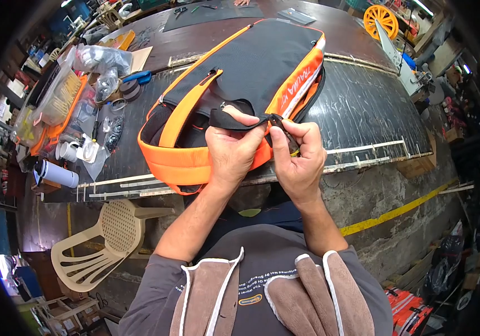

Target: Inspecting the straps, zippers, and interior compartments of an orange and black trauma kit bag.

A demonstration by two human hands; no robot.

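A black and orange backpack (245, 61) lies on the dark worktable, its orange shoulder straps (178, 162) toward me. Over the strap end, my left hand (234, 148) pinches a black webbing strap (228, 119) between thumb and fingers. Close beside it, my right hand (300, 154) grips a small black buckle (275, 120) at the end of that webbing. Both sets of fingertips nearly meet in front of the bag's lower right side. The fingers partly cover the buckle, so how the webbing runs through it is hidden.
On the table's left stand a clear plastic bin (60, 95), rolls of tape (130, 89), bagged parts and a white tumbler (58, 173). A beige plastic chair (111, 235) is at the lower left. An orange wheel (380, 22) stands at the far right. A person's hand (242, 2) rests at the far edge.
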